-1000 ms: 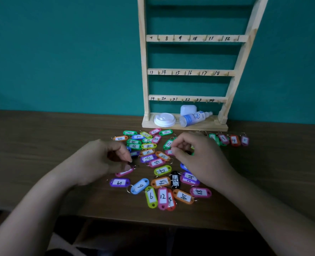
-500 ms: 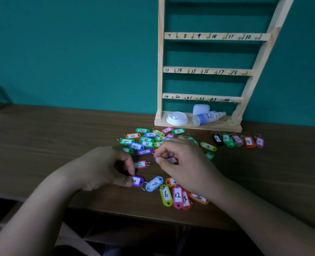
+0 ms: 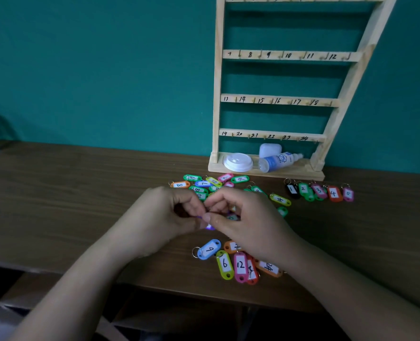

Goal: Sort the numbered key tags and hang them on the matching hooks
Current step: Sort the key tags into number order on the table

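1. Centre of the frame: the left hand (image 3: 164,217) and the right hand (image 3: 253,225) meet fingertip to fingertip with fingers curled. Both pinch a purple tag (image 3: 209,227). Only a sliver of it shows between the thumbs, and its number is hidden.
2. The pinched tag sits right at the fingertips, over the middle of the scattered tags on the brown table (image 3: 56,205).
3. Just below the hands lie a blue tag (image 3: 208,249) marked 9, a yellow-green tag (image 3: 225,264) marked 6, a pink tag (image 3: 240,265) marked 12 and an orange tag (image 3: 268,268) marked 24. The last is partly under the right wrist.
4. Just above the knuckles more tags crowd together, among them an orange one (image 3: 179,185) marked 8.
5. Right of centre, well apart from the hands, a row of five tags (image 3: 319,191) runs 1 to 5.
6. Upper right, a wooden rack (image 3: 217,94) stands against the teal wall, its hook rails numbered by hand.
7. The rack's bottom ledge holds a white lid (image 3: 237,162), a spray bottle (image 3: 278,160) lying on its side and a small white case (image 3: 270,149) behind them.
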Demonstrator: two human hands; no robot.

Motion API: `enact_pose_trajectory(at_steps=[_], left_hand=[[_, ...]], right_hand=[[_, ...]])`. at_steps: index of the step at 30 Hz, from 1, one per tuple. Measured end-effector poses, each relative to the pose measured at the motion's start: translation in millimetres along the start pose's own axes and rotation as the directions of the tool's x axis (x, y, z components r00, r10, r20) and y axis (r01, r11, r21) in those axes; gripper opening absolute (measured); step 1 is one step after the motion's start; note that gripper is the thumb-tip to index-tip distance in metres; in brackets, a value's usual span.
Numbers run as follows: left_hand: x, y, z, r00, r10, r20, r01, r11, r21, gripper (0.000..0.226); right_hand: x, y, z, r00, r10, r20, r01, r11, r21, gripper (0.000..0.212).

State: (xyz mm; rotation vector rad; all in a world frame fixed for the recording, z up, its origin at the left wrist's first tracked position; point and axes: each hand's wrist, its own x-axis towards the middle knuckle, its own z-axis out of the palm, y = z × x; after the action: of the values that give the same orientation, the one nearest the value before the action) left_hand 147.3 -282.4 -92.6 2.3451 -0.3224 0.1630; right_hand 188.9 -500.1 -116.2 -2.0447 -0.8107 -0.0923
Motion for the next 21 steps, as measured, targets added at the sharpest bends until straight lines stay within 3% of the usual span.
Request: enact_pose_trajectory(at_steps=[4,8,13,17,21], left_hand=[[0,5,8,0.998,0.003,-0.056,-0.006,0.999,-0.052,0.016],[2,4,9,0.999,-0.052,-0.002,0.051,0.985,-0.166,0.026],[-1,-2,7,0.978,-0.189,0.086,0.185,0.981,0.052,0.031],[-4,-1,7,0.939,-0.244,0.241,0.210,0.965,0.158,0.040],[-4,1,7,0.921,-0.273,0.277,0.209,0.948,0.240,0.042]], right_hand=[[-1,0,-14,0.997,0.057,0.046,-0.058,0.998,0.003,0.020],[-5,1,-24,0.995,0.077,0.065,-0.075,0.997,-0.033,0.022],[-5,10,-38,0.987,0.161,-0.027,-0.160,0.986,0.041,0.018],[-7,17,-49,0.968,0.241,-0.071,-0.230,0.963,0.137,0.016],[-8,23,-56,0.957,0.270,-0.104,-0.253,0.955,0.153,0.015]])
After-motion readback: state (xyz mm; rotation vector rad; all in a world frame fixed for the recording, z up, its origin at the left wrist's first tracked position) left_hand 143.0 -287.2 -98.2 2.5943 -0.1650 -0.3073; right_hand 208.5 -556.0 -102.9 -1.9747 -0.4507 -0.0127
